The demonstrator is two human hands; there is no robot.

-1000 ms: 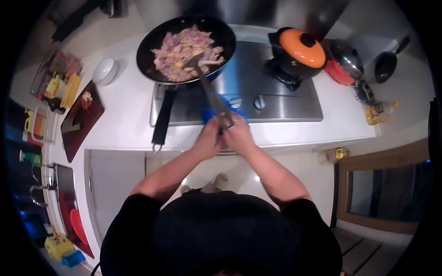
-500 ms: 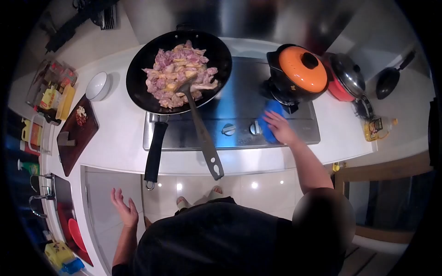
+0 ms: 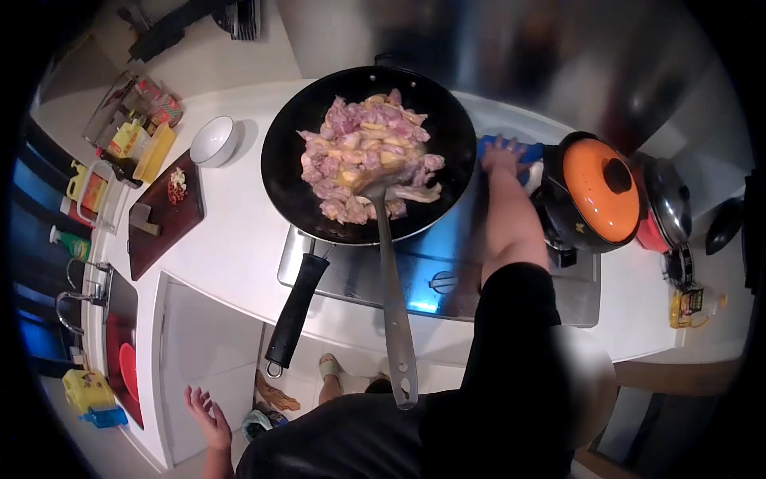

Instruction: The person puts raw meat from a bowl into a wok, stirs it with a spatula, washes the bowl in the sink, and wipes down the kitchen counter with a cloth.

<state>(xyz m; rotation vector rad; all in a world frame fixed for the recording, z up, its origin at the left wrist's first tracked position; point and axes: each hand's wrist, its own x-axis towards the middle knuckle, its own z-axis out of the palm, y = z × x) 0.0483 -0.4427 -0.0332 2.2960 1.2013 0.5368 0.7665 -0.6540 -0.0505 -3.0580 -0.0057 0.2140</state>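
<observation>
My right hand (image 3: pixel 503 153) is stretched to the back of the gas stove (image 3: pixel 463 271), between the wok and the orange-lidded pot. It presses on a blue cloth (image 3: pixel 530 152), which shows on both sides of the fingers. My left hand (image 3: pixel 209 418) hangs low at the left with its fingers apart and holds nothing. The black wok (image 3: pixel 281 152) holds pieces of pale pink meat (image 3: pixel 351 140). A metal spatula (image 3: pixel 391 295) leans in it, its handle reaching toward me.
The black pot with an orange lid (image 3: pixel 594 188) stands on the right burner. Farther right are a red pot with a glass lid (image 3: pixel 669 199) and an oil bottle (image 3: pixel 694 307). At left are a white bowl (image 3: pixel 214 142), a cutting board (image 3: pixel 171 211) and a sink (image 3: pixel 124 299).
My right hand has moved the blue cloth from beside the front knobs to the back of the stove. My left hand stays low and empty. The view has shifted.
</observation>
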